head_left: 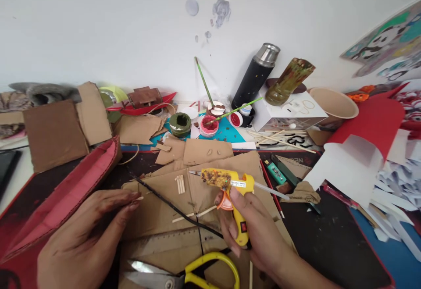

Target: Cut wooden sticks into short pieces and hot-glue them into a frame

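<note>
My right hand (253,223) is wrapped round a yellow hot glue gun (241,210), its nozzle pointing left and a clear glue stick (271,191) poking out of the back. With finger and thumb, my left hand (88,232) pinches a small wooden stick (141,198), of which only the tip shows. Several short cut sticks (180,184) lie side by side on the cardboard (164,223) between my hands. Nearer to me lie scissors (210,269) with yellow handles. A long boat shape of cardboard (72,192), pink inside, rests beside my left hand.
A black cord (174,212) crosses the cardboard. Behind stand open paint pots (180,124), brushes (204,80), a black thermos (253,76) and a white box (279,118) bearing a green-brown vessel (289,80). A small red boat (141,105) sits at the back left. Paper scraps (401,192) lie right.
</note>
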The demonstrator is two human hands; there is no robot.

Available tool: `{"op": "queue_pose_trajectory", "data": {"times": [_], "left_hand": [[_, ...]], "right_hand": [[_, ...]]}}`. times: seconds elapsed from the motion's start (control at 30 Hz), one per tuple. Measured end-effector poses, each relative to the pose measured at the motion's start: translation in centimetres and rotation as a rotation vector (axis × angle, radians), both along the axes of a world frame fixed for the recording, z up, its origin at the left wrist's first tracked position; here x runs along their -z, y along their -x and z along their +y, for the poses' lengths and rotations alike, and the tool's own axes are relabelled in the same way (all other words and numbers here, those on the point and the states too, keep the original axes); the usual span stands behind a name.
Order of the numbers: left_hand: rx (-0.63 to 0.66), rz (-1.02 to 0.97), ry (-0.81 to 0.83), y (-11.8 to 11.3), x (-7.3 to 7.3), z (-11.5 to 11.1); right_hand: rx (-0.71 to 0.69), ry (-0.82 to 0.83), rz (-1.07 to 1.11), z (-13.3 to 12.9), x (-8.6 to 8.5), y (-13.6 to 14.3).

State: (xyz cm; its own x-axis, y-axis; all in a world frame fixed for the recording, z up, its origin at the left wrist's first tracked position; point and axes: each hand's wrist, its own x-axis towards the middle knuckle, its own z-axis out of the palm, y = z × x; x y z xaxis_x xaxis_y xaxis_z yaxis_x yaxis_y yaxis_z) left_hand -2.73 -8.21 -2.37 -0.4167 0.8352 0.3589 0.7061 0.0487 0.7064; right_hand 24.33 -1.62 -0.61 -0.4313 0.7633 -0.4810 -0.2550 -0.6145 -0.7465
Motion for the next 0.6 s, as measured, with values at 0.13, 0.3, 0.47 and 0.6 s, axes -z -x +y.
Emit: {"op": "queue_pose_trajectory", "data": {"times": [0.13,0.3,0.47,0.6], "left_hand": [[0.070,0.037,-0.007,-0.5,-1.0,0.3],[0.101,-0.077,-0.050,-0.8,-0.9,0.6],[0.016,-0.284,0.004,-1.3,-1.0,0.8],[0.009,-0.382,0.028,-1.5,-0.8,1.0]], "right_hand": [[-0.019,-0.065,-0.028,-0.1,0.0,0.0],[-0.080,-0.168,-0.084,-0.2,-0.2,0.0],[-0.134,-0.291,-0.152,-0.1,-0.8,0.0],[-0.142,-0.370,-0.181,0.0,-0.9,0.1]]}}
